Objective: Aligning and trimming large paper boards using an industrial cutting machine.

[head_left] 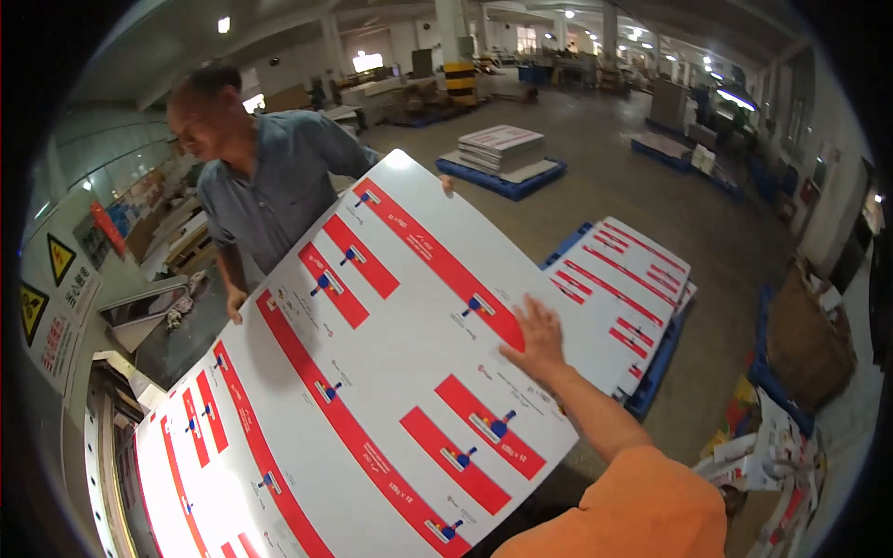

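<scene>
A large white printed sheet (pixel 372 335) with red bands and small blue marks spans the middle, tilted and slightly bowed. My right hand (pixel 539 342) comes in from the lower right, its fingers spread over the sheet's right edge. The orange sleeve (pixel 623 507) is pushed up on that arm. My left hand is outside the picture. Across from me, a person in a grey-blue shirt (pixel 279 177) holds the far side of the sheet, with one hand (pixel 236 305) at its left edge and the other hand (pixel 447 185) at its upper right edge.
Similar printed sheets (pixel 619 288) lie stacked on a blue pallet (pixel 656 372) to the right. Behind stands another stack (pixel 502 144) on a blue pallet (pixel 507 186). Warning signs (pixel 59 258) mark a panel at left. Scrap sheets (pixel 767 465) lie heaped at lower right.
</scene>
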Tool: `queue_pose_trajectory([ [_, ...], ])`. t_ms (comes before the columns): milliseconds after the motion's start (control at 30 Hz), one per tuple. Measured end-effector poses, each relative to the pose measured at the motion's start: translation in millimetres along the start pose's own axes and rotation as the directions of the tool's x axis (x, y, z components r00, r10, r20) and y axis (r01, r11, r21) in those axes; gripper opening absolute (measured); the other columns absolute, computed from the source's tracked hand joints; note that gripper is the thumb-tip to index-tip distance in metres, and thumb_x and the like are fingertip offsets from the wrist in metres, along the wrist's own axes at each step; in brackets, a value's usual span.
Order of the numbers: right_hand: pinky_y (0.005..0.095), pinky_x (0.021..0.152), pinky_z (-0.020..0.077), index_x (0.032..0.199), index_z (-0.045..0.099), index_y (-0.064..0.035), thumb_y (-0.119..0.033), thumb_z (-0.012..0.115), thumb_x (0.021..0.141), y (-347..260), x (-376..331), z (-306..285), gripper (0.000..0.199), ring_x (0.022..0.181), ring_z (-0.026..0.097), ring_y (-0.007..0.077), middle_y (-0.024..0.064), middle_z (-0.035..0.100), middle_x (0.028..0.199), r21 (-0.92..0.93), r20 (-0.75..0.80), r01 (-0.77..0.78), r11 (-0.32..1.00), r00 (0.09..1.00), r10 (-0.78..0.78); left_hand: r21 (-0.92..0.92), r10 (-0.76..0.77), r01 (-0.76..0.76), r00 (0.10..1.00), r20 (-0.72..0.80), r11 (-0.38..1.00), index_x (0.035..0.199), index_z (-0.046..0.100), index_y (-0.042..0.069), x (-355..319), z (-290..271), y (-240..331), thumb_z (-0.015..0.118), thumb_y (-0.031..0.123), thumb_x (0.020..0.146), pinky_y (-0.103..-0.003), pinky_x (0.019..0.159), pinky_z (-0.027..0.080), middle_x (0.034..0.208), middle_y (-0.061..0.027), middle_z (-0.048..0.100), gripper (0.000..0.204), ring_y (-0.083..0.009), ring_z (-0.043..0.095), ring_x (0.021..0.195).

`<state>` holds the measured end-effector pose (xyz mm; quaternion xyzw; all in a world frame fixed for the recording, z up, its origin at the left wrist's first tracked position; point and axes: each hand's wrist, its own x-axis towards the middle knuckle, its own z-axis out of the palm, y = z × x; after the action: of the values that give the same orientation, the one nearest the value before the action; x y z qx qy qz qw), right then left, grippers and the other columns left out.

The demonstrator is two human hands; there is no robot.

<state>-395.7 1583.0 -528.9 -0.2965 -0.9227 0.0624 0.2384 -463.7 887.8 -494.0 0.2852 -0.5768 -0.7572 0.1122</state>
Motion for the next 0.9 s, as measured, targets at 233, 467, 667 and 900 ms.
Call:
queue_pose_trajectory([
  [233, 0.0360, 0.078, 0.0500, 0.125, 0.049, -0.0021, -0.029, 0.068, 0.075, 111.3, 40.0, -53.4, 0.060, 0.089, 0.063, 0.0243, 0.0152, 0.063, 0.105, 0.712, 0.486, -0.515, 0.478, 0.852, 0.194, -0.019, 0.040, -0.040, 0.999, -0.033, 0.999, 0.128, 0.042, -0.001, -13.5, -60.2, -9.9, 0.039, 0.024, 0.094, -0.043, 0.099, 0.041, 0.125, -0.0181, 0.052, 0.042, -0.0282, 0.051, 0.114],
  [467, 0.0332, 0.084, 0.0490, 0.114, 0.053, 0.0045, -0.016, 0.063, 0.080, 203.1, 39.2, -42.7, 0.041, 0.093, 0.059, 0.0210, 0.0113, 0.060, 0.105, 0.407, 0.857, -0.704, 0.583, 0.516, 0.025, -0.436, 0.036, -0.032, 0.999, 0.002, 0.899, 0.124, 0.044, -0.001, -72.4, -107.7, -103.2, 0.043, 0.021, 0.095, -0.041, 0.097, 0.042, 0.122, -0.0160, 0.054, 0.037, -0.0260, 0.053, 0.111],
  [667, 0.0339, 0.080, 0.0441, 0.123, 0.047, 0.0049, -0.027, 0.061, 0.084, 202.9, 36.5, -31.3, 0.052, 0.094, 0.055, 0.0233, 0.0153, 0.056, 0.115, 0.551, 0.766, -0.626, 0.552, 0.641, -0.038, -0.388, 0.160, -0.353, 0.880, -0.448, 0.851, 0.121, 0.043, -0.007, -94.4, -52.6, -90.2, 0.059, 0.015, 0.084, -0.044, 0.090, 0.048, 0.117, -0.0173, 0.055, 0.046, -0.0297, 0.058, 0.102],
  [900, 0.0376, 0.095, 0.0384, 0.131, 0.035, 0.0071, -0.027, 0.057, 0.086, 191.8, 41.4, -50.0, 0.061, 0.110, 0.049, 0.0260, 0.0170, 0.051, 0.121, 0.597, 0.735, -0.483, 0.641, 0.649, -0.196, -0.448, 0.238, -0.229, 0.971, -0.037, 0.864, 0.133, 0.032, -0.005, -154.9, 2.8, -92.0, 0.052, 0.040, 0.088, -0.046, 0.105, 0.032, 0.132, -0.0199, 0.046, 0.067, -0.0321, 0.045, 0.122],
])
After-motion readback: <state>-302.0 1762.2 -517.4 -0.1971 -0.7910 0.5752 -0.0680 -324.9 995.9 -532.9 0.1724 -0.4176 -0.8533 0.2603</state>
